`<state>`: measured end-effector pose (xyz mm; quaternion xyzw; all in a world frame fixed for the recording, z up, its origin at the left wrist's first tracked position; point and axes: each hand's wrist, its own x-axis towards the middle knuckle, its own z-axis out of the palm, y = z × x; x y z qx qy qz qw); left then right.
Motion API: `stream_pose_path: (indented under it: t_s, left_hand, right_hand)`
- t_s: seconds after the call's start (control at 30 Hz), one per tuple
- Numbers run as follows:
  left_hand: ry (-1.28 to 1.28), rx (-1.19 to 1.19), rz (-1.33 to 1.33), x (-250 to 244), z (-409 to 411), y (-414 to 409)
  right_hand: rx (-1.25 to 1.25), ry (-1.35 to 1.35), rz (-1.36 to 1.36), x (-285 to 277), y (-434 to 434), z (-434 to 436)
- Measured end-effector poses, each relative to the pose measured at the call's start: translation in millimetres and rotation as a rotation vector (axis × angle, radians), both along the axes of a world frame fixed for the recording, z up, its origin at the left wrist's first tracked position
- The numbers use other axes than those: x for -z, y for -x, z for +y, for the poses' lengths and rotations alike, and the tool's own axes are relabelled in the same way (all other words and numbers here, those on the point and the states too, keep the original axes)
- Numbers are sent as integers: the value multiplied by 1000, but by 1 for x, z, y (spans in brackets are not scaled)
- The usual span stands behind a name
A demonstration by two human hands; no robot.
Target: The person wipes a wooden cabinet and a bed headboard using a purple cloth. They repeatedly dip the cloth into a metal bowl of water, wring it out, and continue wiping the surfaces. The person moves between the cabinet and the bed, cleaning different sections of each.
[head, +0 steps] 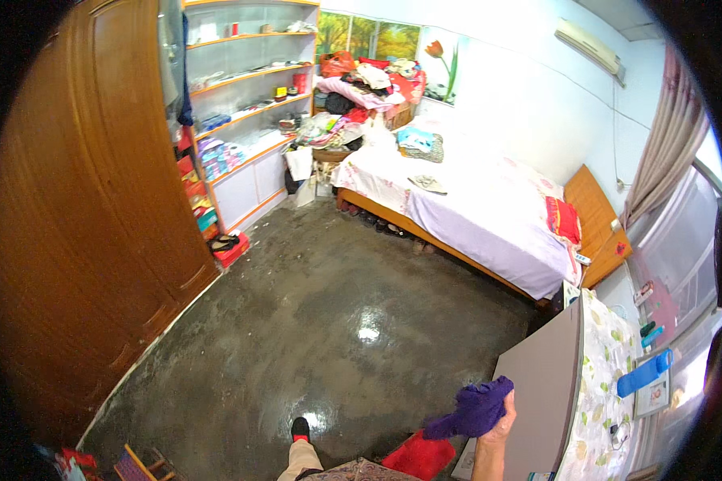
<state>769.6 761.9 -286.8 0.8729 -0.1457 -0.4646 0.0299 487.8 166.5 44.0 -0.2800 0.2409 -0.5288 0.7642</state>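
Observation:
My right hand point(502, 424) is raised at the lower right, its fingers closed on a bunched purple cloth point(470, 411). Part of the cloth hangs to the left, over a red item point(420, 457) near my body; what that item is, I cannot tell. My left hand is out of view. One foot in a dark shoe point(300, 428) with a red sock stands on the grey floor point(313, 312) at the bottom centre.
A cabinet point(538, 385) under a patterned cloth stands at the right, bearing a blue bottle point(644, 373). Ahead is a bed point(457, 222) with folded cloths. A wooden door point(96, 210), shelves point(249, 114) and a red shoebox point(233, 251) line the left. A small chair point(133, 462) is lower left.

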Motion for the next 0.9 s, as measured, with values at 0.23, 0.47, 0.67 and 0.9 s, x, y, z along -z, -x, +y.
stream_pose_path:
  t_s: [0.23,0.47,0.67,0.9]
  left_hand:
    - [13,88,1,-4,-31,-121]
    - [177,222,-269,-25,-141,-278]
    - [934,411,191,-240,-474,-154]
    - [968,-26,857,-234,-595,-87]
  right_hand:
    - [138,-72,-111,-13,-82,-16]
    - [192,3,-146,-38,-157,-11]
    - [81,-56,-62,-54,-202,-26]
    - [-275,-164,-246,-24,-241,-81]
